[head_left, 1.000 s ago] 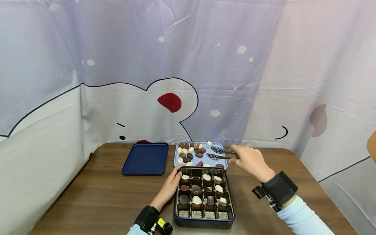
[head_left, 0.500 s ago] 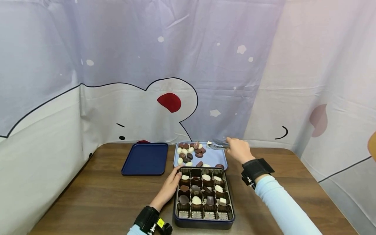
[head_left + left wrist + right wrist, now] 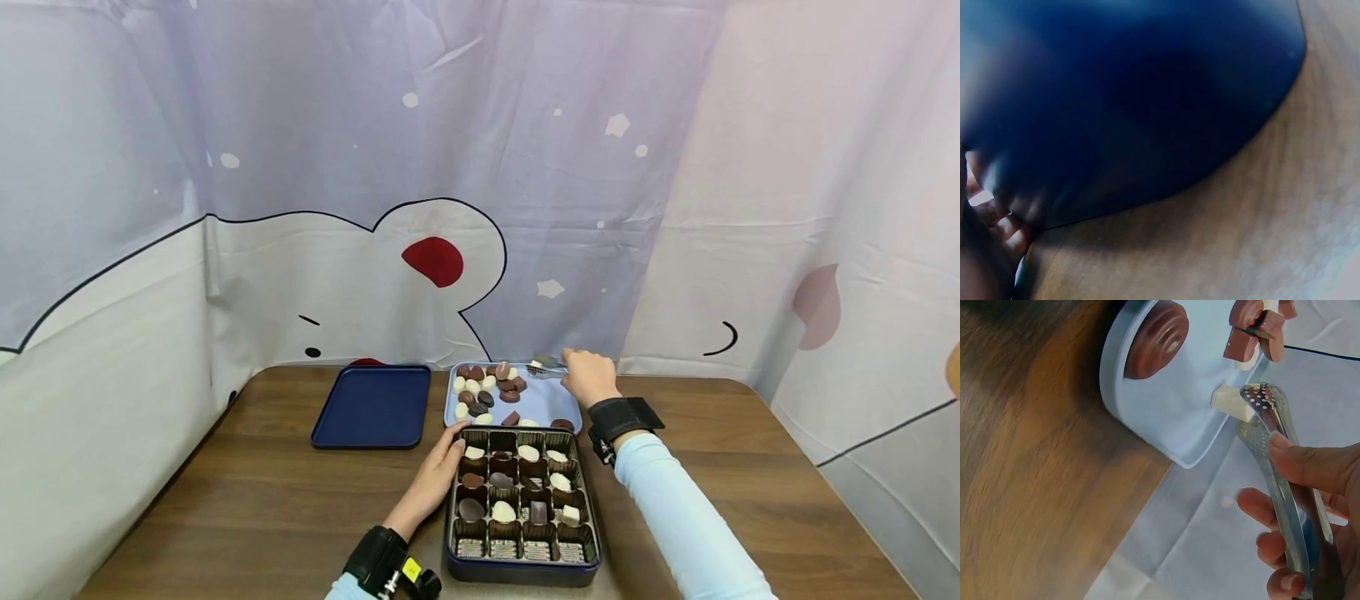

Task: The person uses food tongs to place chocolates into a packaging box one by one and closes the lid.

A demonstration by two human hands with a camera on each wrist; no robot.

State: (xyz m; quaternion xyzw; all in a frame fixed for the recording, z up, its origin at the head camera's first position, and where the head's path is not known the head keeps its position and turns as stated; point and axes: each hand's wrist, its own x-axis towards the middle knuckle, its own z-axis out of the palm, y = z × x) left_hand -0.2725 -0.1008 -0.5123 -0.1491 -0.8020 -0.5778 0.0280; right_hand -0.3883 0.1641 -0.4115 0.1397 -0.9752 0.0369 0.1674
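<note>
Now: blocky white chocolate at tips of perforated silver metal tongs, tips closer together than earlier; right hand grips tongs; left hand, fingers extended, touches dark rectangular box.

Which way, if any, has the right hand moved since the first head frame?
Yes: leftward and slightly farther away. In the head view, the right hand now overlaps the light-blue tray's far right corner; earlier it was right of the tray.

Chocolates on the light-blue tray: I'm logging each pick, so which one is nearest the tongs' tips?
The white cube by the tray's far edge, at the tips of the tongs; the other chocolates lie apart from them.
</note>
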